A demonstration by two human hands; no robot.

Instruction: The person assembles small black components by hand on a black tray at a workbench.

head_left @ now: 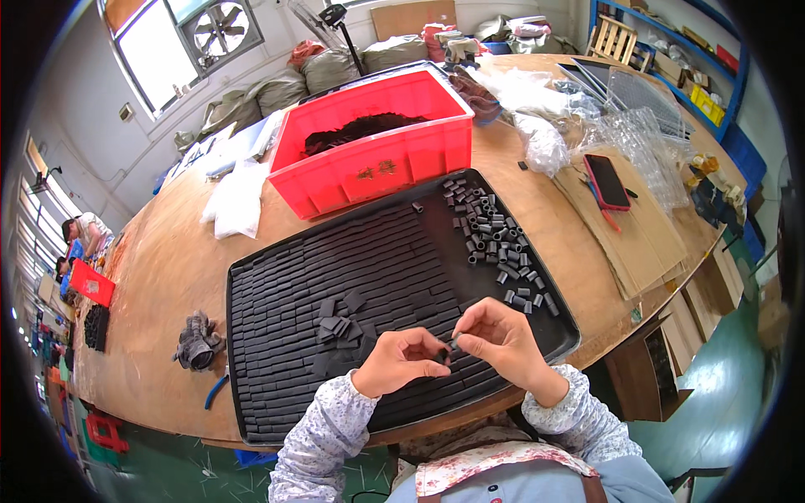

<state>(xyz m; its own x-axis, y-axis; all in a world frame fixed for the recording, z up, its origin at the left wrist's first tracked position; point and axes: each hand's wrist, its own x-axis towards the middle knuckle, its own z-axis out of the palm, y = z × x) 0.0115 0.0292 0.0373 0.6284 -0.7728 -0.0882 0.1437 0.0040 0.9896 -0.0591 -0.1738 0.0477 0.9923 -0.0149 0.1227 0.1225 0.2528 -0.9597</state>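
Over the near right part of a black tray, my two hands meet. My left hand is closed in a pinch on a small black piece, mostly hidden by the fingers. My right hand pinches a small dark grey piece right beside it; whether the two pieces touch, I cannot tell. Rows of flat black strips fill most of the tray. A loose heap of flat black pieces lies on those rows, left of my hands. Short black tubes are scattered along the tray's right side.
Behind the tray stands a red bin with black material inside. To the right, a phone rests on cardboard, near clear plastic wrap. Left of the tray lie a grey glove and a blue-handled tool. People sit far left.
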